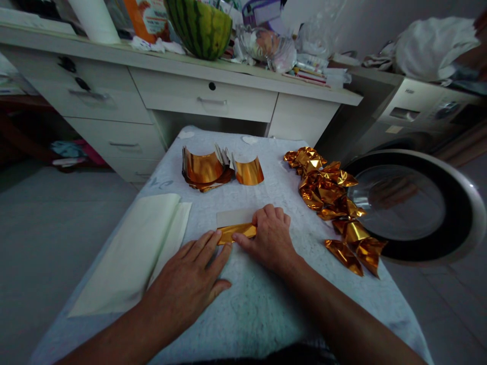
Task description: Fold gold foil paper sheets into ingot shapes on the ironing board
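Note:
A sheet of gold foil paper (236, 232) lies partly folded at the centre of the cloth-covered table, its gold strip toward me and a pale flap behind. My left hand (186, 279) rests nearly flat with its fingers stretched out, the tips touching the strip's left end. Closed over the right end is my right hand (272, 237), its thumb along the front edge and its fingers curled on the paper. Farther back stands a curled stack of gold foil sheets (203, 168). To the right lies a pile of folded gold foil pieces (323, 192).
Pale green folded paper (129, 253) lies along the table's left side. A white desk (236, 104) with drawers stands behind, bearing a cut watermelon (201, 30) and clutter. At right, the open round door (475, 203) of a washing machine (413, 101) reaches close to the table.

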`<state>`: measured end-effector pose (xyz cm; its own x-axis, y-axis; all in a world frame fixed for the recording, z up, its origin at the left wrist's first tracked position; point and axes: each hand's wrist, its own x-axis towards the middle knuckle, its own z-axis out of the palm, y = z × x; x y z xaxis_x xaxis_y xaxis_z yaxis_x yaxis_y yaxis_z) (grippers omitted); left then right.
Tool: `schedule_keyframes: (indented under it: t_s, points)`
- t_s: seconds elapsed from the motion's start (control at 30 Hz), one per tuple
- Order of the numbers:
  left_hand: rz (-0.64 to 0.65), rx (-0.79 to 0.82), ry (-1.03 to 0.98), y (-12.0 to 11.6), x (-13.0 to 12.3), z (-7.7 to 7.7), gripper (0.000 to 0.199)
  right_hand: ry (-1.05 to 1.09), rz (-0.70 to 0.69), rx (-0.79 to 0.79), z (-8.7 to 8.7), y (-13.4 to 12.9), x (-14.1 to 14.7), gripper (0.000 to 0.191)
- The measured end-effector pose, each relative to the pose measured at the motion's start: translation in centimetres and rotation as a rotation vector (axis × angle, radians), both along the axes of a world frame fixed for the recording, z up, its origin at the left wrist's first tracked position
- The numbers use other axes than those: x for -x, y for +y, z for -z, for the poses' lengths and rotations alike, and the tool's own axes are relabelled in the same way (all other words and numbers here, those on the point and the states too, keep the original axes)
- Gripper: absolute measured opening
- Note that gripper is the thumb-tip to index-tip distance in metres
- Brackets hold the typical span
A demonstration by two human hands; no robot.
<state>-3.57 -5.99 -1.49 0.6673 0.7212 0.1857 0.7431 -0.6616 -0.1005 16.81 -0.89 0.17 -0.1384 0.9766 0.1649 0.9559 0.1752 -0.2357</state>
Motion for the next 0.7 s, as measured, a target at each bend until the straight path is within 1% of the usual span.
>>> schedule_keyframes:
  t_s: [0.13,0.27,0.5,0.7]
  points:
    - [-0.013,0.011,-0.017,0.0,-0.1,0.1,0.054,-0.053,0.005,-0.019,0.0,-0.1,0.4,0.062]
    - [-0.011,0.014,-0.045,0.3,-0.1,0.1,0.050,-0.069,0.003,-0.019,-0.1,-0.1,0.5,0.062]
    - [0.031,-0.041,-0.053,1.1,0.5,-0.2,0.047,0.011,-0.050,0.038,0.0,0.0,-0.4,0.044]
    - [0.069,-0.049,-0.187,1.6,1.6,0.5,0.040,0.114,-0.116,0.115,0.0,0.4,-1.8,0.021]
